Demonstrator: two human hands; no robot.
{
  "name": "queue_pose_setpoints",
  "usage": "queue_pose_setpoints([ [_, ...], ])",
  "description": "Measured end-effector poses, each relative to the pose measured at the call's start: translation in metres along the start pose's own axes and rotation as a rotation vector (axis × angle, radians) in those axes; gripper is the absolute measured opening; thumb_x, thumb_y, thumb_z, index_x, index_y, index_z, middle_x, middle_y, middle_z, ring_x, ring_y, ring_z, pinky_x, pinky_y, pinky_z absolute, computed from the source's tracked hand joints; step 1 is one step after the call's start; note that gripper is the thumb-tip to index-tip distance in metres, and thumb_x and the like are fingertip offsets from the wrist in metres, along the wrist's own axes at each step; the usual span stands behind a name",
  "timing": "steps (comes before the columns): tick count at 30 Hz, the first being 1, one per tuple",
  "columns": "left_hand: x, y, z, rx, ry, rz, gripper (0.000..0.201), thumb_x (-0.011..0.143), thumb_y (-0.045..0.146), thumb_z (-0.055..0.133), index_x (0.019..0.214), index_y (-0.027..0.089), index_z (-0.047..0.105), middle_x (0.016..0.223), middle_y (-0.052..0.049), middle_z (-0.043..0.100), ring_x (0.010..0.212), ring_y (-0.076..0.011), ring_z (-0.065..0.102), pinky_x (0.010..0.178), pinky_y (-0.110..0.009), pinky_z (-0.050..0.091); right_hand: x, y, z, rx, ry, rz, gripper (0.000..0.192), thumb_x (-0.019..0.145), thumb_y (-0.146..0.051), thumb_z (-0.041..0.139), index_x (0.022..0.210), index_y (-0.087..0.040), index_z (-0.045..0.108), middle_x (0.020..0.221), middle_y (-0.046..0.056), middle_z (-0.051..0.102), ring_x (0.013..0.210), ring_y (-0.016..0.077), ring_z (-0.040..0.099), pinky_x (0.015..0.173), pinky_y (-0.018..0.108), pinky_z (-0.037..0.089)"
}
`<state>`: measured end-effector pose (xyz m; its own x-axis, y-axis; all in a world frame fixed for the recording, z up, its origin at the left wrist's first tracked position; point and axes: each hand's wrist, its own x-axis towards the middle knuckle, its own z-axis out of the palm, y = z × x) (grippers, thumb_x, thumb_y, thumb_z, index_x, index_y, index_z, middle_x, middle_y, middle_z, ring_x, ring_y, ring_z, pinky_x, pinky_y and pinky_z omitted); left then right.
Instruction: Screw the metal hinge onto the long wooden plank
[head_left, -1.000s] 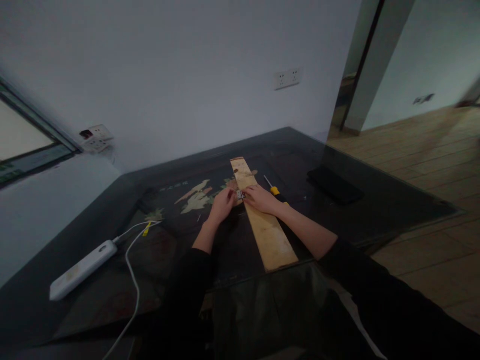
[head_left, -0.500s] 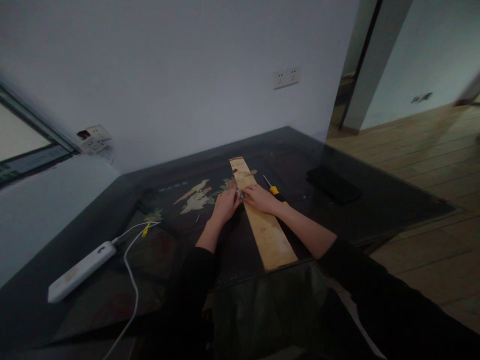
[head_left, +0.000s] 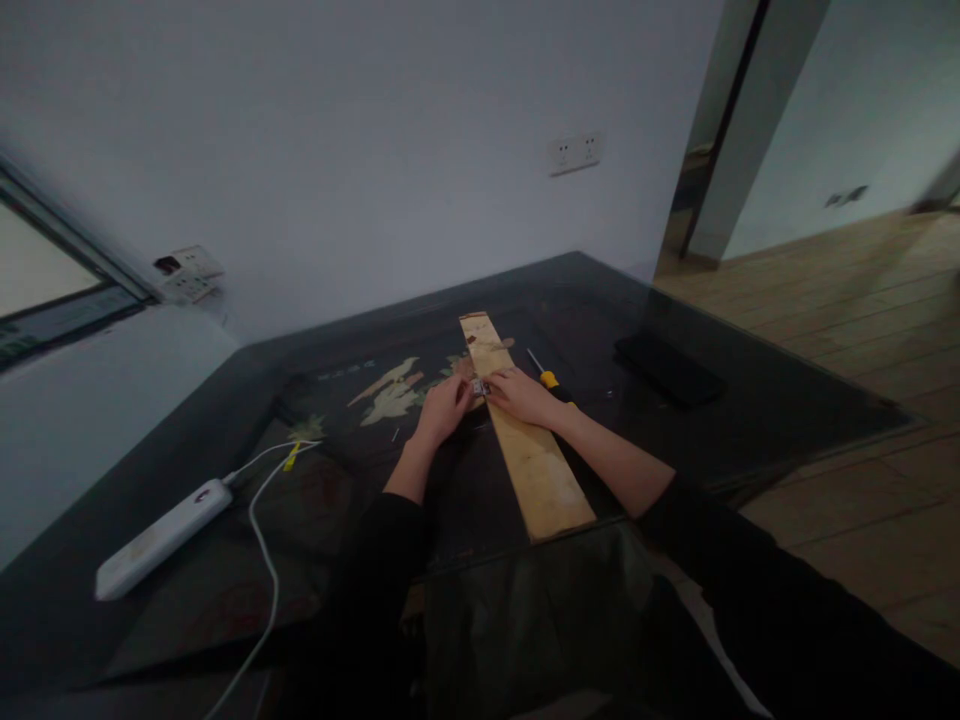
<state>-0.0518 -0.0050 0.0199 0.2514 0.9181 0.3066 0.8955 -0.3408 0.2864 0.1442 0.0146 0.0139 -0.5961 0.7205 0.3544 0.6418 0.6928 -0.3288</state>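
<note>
A long, light wooden board [head_left: 536, 470] lies on the dark table, running from its front edge away from me. At the board's left edge, between my hands, is a small silver metal piece that looks like a hinge [head_left: 480, 387]. My left hand [head_left: 445, 408] is closed, with fingertips and thumb at the hinge's left side. Across the board lies my right hand [head_left: 521, 394], its bent fingers pressing the hinge against the wood. Just right of that hand is a screwdriver [head_left: 550, 380] with a yellow and black handle, partly hidden by the wrist.
A small screw-like piece [head_left: 395, 434] lies left of my left hand. At the left is a white power strip [head_left: 165, 540] with a white cable [head_left: 266, 560]. A black flat object [head_left: 667, 370] rests at the right. The wall [head_left: 375, 150] borders the table's back.
My left hand has shifted slightly left and its fingers have drawn back, so more of the hinge shows. My right hand and the board stay in place.
</note>
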Motion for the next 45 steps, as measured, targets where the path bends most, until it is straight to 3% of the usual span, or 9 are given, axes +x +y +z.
queue_pose_setpoints([
  [4, 0.000, -0.006, 0.002, -0.040, -0.026, 0.095, 0.015, 0.097, 0.032, 0.048, 0.095, 0.020, 0.057, 0.093, -0.006, 0.067, 0.090, -0.0203, 0.062, 0.079, -0.032, 0.046, 0.000, 0.001, 0.001, -0.017, -0.005, -0.009, 0.031, 0.097, -0.026, 0.052, 0.123, -0.014, 0.063, 0.121, 0.015, 0.065, 0.117, 0.0259, 0.055, 0.101, 0.041, 0.042],
  [13, 0.002, 0.011, -0.002, 0.224, -0.096, 0.144, 0.017, 0.098, 0.029, 0.044, 0.101, 0.020, 0.058, 0.102, -0.010, 0.067, 0.098, -0.0236, 0.061, 0.083, -0.034, 0.044, 0.002, 0.003, 0.002, -0.030, -0.023, -0.020, 0.032, 0.098, -0.027, 0.050, 0.124, -0.012, 0.062, 0.121, 0.015, 0.064, 0.117, 0.0250, 0.055, 0.103, 0.040, 0.041],
  [25, 0.002, 0.011, 0.002, 0.193, -0.053, 0.073, 0.031, 0.102, 0.036, 0.036, 0.094, 0.020, 0.060, 0.095, -0.008, 0.069, 0.094, -0.0222, 0.064, 0.079, -0.032, 0.043, 0.001, 0.000, -0.001, -0.007, -0.017, 0.012, 0.030, 0.096, -0.025, 0.055, 0.122, -0.012, 0.063, 0.122, 0.017, 0.064, 0.118, 0.0260, 0.055, 0.103, 0.041, 0.041],
  [32, -0.007, 0.008, -0.011, 0.118, -0.050, 0.149, 0.020, 0.096, 0.030, 0.052, 0.112, 0.020, 0.058, 0.106, -0.007, 0.068, 0.100, -0.0228, 0.063, 0.085, -0.034, 0.045, 0.000, 0.002, 0.001, -0.019, -0.022, -0.004, 0.031, 0.097, -0.025, 0.053, 0.123, -0.012, 0.062, 0.120, 0.016, 0.064, 0.117, 0.0248, 0.056, 0.101, 0.039, 0.041],
  [38, -0.005, 0.006, -0.007, 0.171, -0.046, 0.154, 0.012, 0.096, 0.027, 0.051, 0.101, 0.020, 0.059, 0.103, -0.007, 0.068, 0.100, -0.0223, 0.063, 0.088, -0.034, 0.043, 0.000, 0.000, 0.000, -0.027, -0.020, -0.004, 0.032, 0.098, -0.026, 0.052, 0.125, -0.011, 0.062, 0.121, 0.016, 0.065, 0.117, 0.0254, 0.056, 0.101, 0.039, 0.041],
  [45, -0.001, 0.018, 0.002, 0.252, -0.075, 0.075, 0.018, 0.100, 0.028, 0.041, 0.099, 0.019, 0.057, 0.104, -0.010, 0.069, 0.100, -0.0230, 0.063, 0.082, -0.033, 0.043, 0.001, -0.001, -0.001, -0.033, -0.019, 0.005, 0.031, 0.097, -0.025, 0.053, 0.123, -0.012, 0.063, 0.121, 0.016, 0.065, 0.117, 0.0254, 0.055, 0.102, 0.039, 0.042],
])
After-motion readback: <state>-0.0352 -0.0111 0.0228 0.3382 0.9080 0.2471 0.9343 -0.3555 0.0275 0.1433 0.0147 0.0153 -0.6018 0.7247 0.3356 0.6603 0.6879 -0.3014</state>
